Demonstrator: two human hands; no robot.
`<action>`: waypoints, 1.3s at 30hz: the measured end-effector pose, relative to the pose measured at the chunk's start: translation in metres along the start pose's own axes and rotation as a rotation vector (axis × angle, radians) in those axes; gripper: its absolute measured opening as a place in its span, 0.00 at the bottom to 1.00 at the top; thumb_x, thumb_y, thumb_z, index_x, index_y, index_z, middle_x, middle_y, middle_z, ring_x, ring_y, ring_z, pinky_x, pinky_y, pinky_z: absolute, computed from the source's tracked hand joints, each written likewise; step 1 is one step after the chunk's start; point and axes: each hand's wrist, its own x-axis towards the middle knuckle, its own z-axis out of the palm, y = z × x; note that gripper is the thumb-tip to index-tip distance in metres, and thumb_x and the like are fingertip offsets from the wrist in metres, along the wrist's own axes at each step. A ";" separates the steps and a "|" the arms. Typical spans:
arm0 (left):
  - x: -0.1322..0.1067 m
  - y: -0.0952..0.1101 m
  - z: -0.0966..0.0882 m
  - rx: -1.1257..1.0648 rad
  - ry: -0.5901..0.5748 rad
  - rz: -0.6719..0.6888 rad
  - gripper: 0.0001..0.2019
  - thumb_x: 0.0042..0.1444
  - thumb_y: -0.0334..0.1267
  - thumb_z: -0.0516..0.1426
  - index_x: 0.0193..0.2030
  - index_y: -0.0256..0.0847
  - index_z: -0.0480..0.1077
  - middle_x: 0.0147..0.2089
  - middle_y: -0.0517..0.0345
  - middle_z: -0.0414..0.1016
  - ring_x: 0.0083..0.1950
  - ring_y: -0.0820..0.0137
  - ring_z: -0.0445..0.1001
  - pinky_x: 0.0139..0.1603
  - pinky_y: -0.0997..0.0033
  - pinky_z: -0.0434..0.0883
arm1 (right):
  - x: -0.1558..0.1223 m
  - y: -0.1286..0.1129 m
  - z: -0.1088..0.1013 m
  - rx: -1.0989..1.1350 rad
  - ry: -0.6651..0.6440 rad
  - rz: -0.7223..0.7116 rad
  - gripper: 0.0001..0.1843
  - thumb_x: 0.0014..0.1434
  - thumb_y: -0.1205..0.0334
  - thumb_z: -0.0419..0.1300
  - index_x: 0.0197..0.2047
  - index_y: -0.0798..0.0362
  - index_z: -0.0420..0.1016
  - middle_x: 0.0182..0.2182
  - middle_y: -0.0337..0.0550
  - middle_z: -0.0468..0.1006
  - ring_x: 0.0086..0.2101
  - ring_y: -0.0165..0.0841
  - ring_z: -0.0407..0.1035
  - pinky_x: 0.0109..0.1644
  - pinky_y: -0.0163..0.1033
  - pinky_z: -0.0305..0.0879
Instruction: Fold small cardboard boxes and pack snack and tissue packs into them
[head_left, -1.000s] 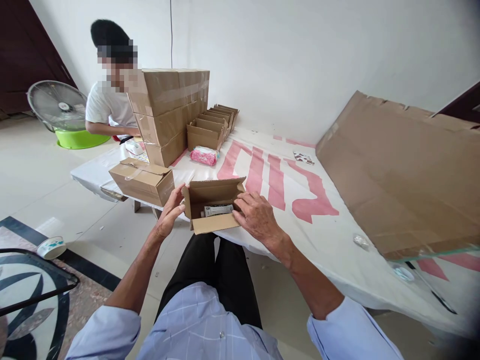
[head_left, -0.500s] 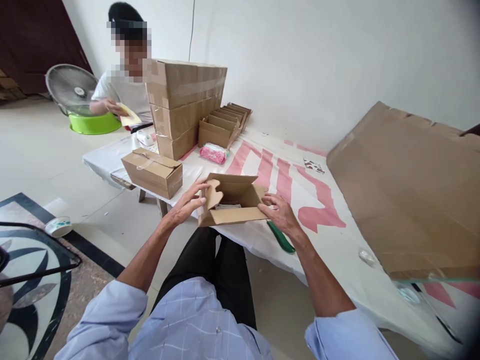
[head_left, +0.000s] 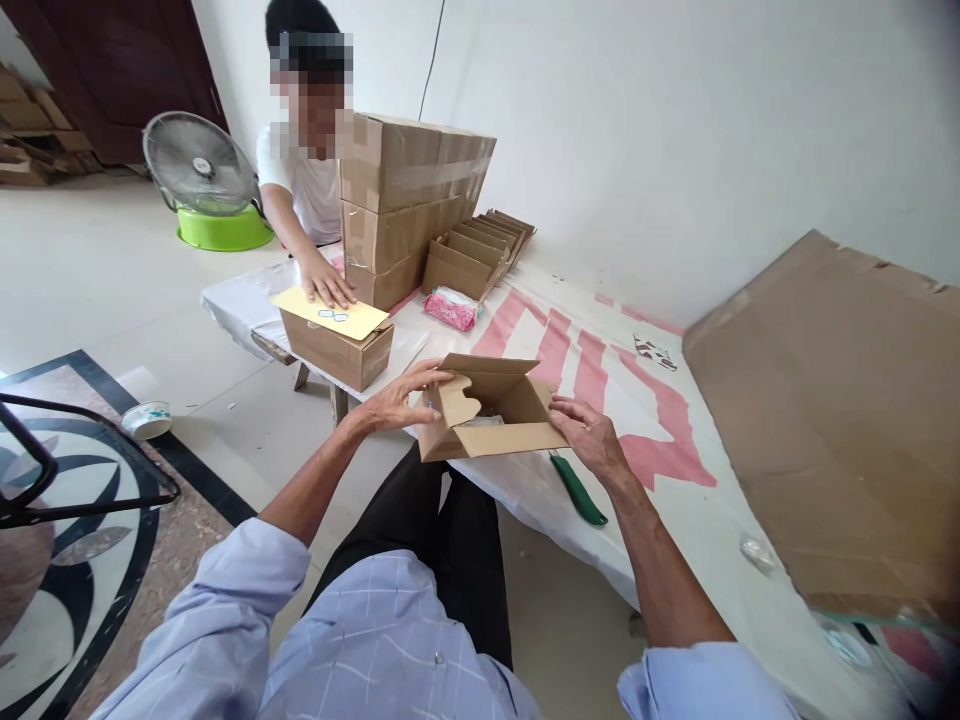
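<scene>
An open cardboard box (head_left: 517,438) sits at the table's front edge, flaps raised. Something whitish (head_left: 491,421) lies inside, too little seen to name. My left hand (head_left: 401,400) grips the box's left end, thumb and fingers around the side by the notched flap. At the right end, my right hand (head_left: 591,432) holds the corner with bent fingers. Just below that hand lies a green-handled tool (head_left: 579,490), its other end partly hidden by the box. To the left stands a closed carton (head_left: 334,350), with a yellow sheet (head_left: 356,318) on top under a co-worker's hand (head_left: 326,280).
Stacked taped cartons (head_left: 405,170) stand at the back, beside a row of open boxes (head_left: 457,265) and a pink packet (head_left: 450,308). A large cardboard sheet (head_left: 832,430) leans at right. On the floor are a fan (head_left: 201,165) and a bowl (head_left: 147,420).
The co-worker has laid the yellow sheet onto the closed carton. My view has shifted left; both my hands stay on the open box, and its left notched flap leans further inward.
</scene>
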 end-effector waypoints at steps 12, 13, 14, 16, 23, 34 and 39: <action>-0.035 -0.007 0.014 0.265 0.357 0.014 0.35 0.65 0.54 0.69 0.76 0.48 0.69 0.75 0.39 0.69 0.74 0.45 0.71 0.68 0.43 0.76 | 0.002 -0.006 0.000 -0.158 0.115 -0.134 0.19 0.61 0.45 0.64 0.44 0.48 0.89 0.56 0.55 0.87 0.59 0.54 0.79 0.60 0.61 0.77; -0.031 -0.001 -0.001 0.409 0.453 -0.002 0.30 0.66 0.50 0.67 0.72 0.46 0.72 0.73 0.39 0.70 0.73 0.46 0.71 0.70 0.42 0.75 | 0.000 -0.006 -0.001 -0.165 0.137 -0.161 0.19 0.62 0.45 0.64 0.45 0.48 0.89 0.56 0.54 0.87 0.59 0.54 0.79 0.61 0.61 0.77; -0.026 0.004 -0.018 0.569 0.555 -0.037 0.27 0.66 0.47 0.66 0.70 0.45 0.74 0.73 0.39 0.71 0.75 0.45 0.69 0.73 0.40 0.71 | -0.002 -0.007 -0.001 -0.171 0.160 -0.192 0.19 0.63 0.45 0.64 0.45 0.48 0.88 0.55 0.53 0.88 0.59 0.53 0.79 0.62 0.61 0.77; -0.015 0.012 -0.054 0.855 0.637 -0.175 0.29 0.65 0.46 0.67 0.70 0.44 0.72 0.77 0.39 0.67 0.80 0.41 0.61 0.78 0.35 0.64 | -0.007 -0.009 -0.002 -0.178 0.206 -0.256 0.18 0.64 0.45 0.64 0.46 0.47 0.87 0.54 0.52 0.88 0.59 0.52 0.79 0.65 0.62 0.75; -0.005 0.000 -0.095 1.114 0.373 -0.316 0.17 0.66 0.45 0.65 0.59 0.43 0.79 0.72 0.39 0.77 0.73 0.44 0.72 0.73 0.39 0.66 | -0.028 -0.023 0.000 -0.154 0.324 -0.385 0.15 0.66 0.47 0.65 0.48 0.46 0.85 0.52 0.51 0.87 0.57 0.50 0.80 0.63 0.61 0.78; -0.022 -0.021 -0.066 0.901 0.773 -0.042 0.12 0.65 0.29 0.57 0.40 0.42 0.84 0.48 0.47 0.90 0.53 0.56 0.87 0.57 0.56 0.80 | -0.060 -0.094 0.014 -0.034 0.264 -0.489 0.10 0.70 0.53 0.64 0.45 0.48 0.85 0.48 0.48 0.87 0.50 0.43 0.81 0.51 0.48 0.82; -0.028 0.005 -0.042 0.687 1.001 0.093 0.09 0.68 0.34 0.60 0.39 0.41 0.84 0.40 0.52 0.89 0.41 0.62 0.87 0.45 0.65 0.82 | -0.069 -0.131 0.032 0.172 -0.019 -0.315 0.19 0.70 0.42 0.66 0.45 0.49 0.86 0.43 0.47 0.87 0.42 0.40 0.81 0.44 0.45 0.81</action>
